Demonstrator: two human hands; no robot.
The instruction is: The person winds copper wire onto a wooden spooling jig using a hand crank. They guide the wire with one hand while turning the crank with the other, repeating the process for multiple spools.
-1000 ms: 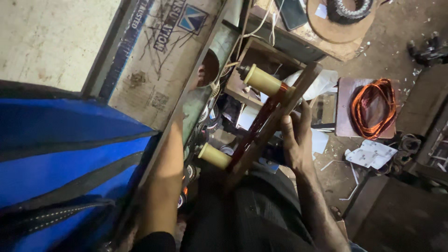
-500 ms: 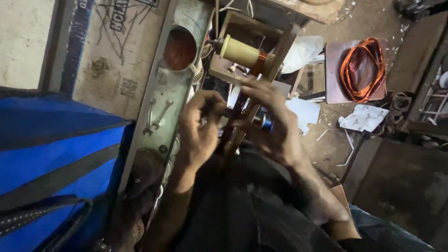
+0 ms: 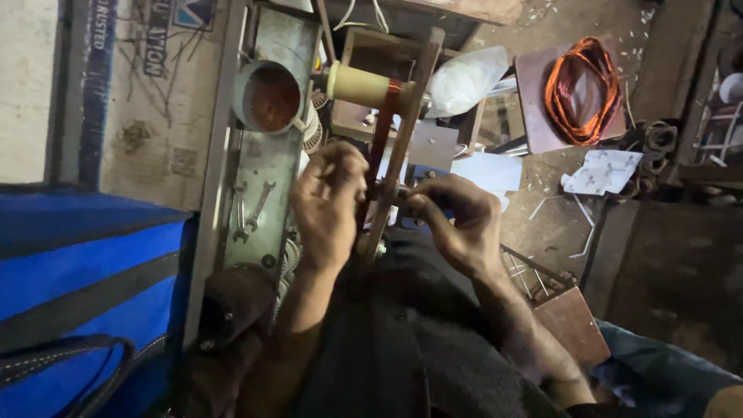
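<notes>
The wooden winding frame (image 3: 402,131) consists of slim brown slats standing tilted between the knees, its upper end leaning away toward the workbench. A cream cylindrical spool (image 3: 358,85) is mounted crosswise near the top of the frame, with a narrow band of copper-coloured wire at the end that meets the slats. The lower part of the frame is partly hidden.

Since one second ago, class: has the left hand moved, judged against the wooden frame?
Yes. The left hand has come up from low beside the frame and now sits on its left side, level with the right hand.
</notes>
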